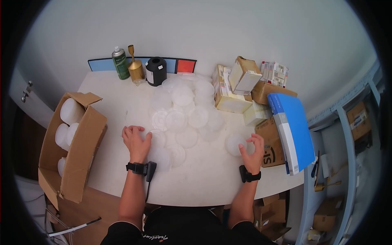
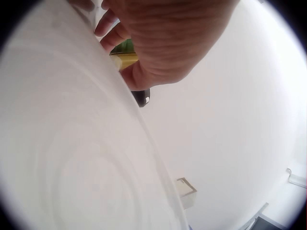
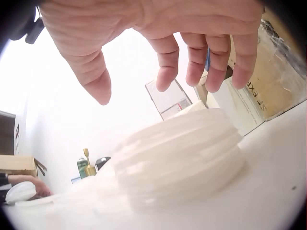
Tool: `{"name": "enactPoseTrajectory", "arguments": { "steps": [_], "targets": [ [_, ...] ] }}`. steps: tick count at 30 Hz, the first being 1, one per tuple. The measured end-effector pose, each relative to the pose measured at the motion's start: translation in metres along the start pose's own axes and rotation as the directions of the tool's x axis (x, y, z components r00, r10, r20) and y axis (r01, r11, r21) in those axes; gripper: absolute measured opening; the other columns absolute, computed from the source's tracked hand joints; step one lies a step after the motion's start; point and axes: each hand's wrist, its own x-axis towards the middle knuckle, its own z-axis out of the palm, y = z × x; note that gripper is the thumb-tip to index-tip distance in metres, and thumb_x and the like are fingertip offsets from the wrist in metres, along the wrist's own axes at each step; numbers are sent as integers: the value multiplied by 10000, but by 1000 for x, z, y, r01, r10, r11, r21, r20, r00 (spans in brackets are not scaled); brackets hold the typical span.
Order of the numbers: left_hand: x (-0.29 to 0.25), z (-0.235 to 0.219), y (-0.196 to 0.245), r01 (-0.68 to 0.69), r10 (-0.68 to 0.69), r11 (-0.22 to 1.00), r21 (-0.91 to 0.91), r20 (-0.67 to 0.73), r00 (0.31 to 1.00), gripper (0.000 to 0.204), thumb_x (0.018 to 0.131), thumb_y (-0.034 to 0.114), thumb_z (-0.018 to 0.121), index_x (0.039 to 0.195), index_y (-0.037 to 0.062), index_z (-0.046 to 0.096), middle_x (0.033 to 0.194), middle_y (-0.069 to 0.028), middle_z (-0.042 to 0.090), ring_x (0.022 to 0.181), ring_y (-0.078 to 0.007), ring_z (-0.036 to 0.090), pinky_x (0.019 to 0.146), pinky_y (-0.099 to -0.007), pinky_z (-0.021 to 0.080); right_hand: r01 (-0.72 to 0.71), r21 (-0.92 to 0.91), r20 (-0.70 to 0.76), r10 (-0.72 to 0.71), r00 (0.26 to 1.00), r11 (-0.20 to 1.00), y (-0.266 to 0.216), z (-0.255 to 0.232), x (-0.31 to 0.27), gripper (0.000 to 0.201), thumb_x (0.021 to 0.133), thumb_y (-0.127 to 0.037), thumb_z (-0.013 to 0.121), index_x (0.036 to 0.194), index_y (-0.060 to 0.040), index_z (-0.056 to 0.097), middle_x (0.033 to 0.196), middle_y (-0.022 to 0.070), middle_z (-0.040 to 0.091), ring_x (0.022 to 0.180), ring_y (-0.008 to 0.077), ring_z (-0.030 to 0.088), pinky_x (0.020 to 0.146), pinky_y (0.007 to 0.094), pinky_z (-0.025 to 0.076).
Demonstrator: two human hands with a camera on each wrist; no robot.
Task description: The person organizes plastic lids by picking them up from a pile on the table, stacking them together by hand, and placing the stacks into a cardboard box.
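Observation:
Many thin, round, translucent plastic lids [image 1: 181, 96] lie in overlapping piles across the middle of the white table. My left hand [image 1: 136, 143] is at the left side of these piles, fingers loosely bent, holding nothing. A lid [image 2: 86, 158] fills much of the left wrist view, its edge passing close to that hand's fingertips. On the right, a separate stack of lids [image 1: 234, 145] stands apart from the others. My right hand [image 1: 254, 155] is beside and over it, thumb and fingers spread. In the right wrist view those fingertips hang above the stack, with a gap between.
An open cardboard box [image 1: 87, 151] with white round tubs [image 1: 72, 111] stands at the left edge. Along the back are a spray can [image 1: 120, 63], a brass-coloured piece [image 1: 136, 70] and a black holder [image 1: 156, 71]. Boxes [image 1: 232, 98] and a blue binder [image 1: 292, 130] line the right.

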Motion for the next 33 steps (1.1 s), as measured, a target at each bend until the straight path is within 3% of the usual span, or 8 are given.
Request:
{"name": "enactPoseTrajectory", "arguments": {
  "steps": [4, 7, 10, 14, 17, 23, 33],
  "targets": [
    [0, -1, -2, -23, 23, 1000, -13, 37, 999, 246, 782, 207, 739, 976, 74, 668, 1252, -154, 512, 1372, -450, 319, 1147, -554, 263, 58, 184, -75, -44, 996, 981, -15, 14, 5, 260, 783, -87, 799, 927, -21, 592, 1117, 173, 631, 1067, 348, 618, 946, 405, 481],
    [-2, 0, -1, -63, 63, 998, -25, 19, 998, 192, 774, 186, 731, 923, 75, 681, 1232, -144, 522, 1355, -442, 336, 1142, -549, 269, 157, 222, 34, -169, 985, 962, -48, 32, 7, 223, 809, -75, 782, 886, -15, 581, 957, 138, 648, 928, 304, 654, 857, 366, 511],
    [-2, 1, -3, -82, 83, 996, -36, 9, 997, 171, 781, 178, 725, 911, 76, 682, 1220, -131, 533, 1346, -437, 349, 1137, -545, 275, 105, 346, 181, -176, 968, 933, -71, 55, 4, 211, 838, -66, 765, 818, -10, 563, 810, 95, 617, 768, 239, 625, 738, 323, 503],
    [-1, 3, -7, -89, 89, 995, -40, -5, 996, 147, 808, 185, 725, 900, 81, 677, 1185, -111, 572, 1322, -426, 390, 1125, -518, 310, -25, 397, 304, -106, 947, 917, -79, 75, -1, 281, 870, -93, 761, 737, -12, 527, 669, 36, 523, 646, 137, 480, 631, 266, 424],
    [-1, 5, -6, -80, 79, 996, -44, -24, 997, 143, 836, 193, 721, 915, 86, 670, 1182, -96, 599, 1330, -427, 399, 1130, -508, 321, -156, 459, 353, -19, 935, 874, -71, 85, -8, 293, 896, -118, 749, 737, -14, 525, 659, 15, 522, 651, 107, 475, 642, 261, 432],
    [2, 6, -6, -81, 81, 991, -110, -10, 997, 162, 867, 213, 719, 957, 94, 656, 1131, -101, 628, 1329, -449, 412, 1125, -538, 319, -243, 511, 364, 48, 930, 825, -54, 91, -11, 276, 913, -142, 740, 764, -11, 548, 672, 5, 547, 662, 93, 493, 674, 263, 466],
    [-1, 3, 1, -30, 32, 966, -257, 6, 999, 172, 897, 209, 695, 982, 68, 647, 1106, -101, 671, 1316, -406, 436, 1097, -487, 364, -107, 311, 247, 29, 969, 944, -51, 99, -4, 210, 865, -114, 771, 819, -9, 595, 758, 57, 644, 689, 158, 597, 679, 289, 510]
  ]
}}
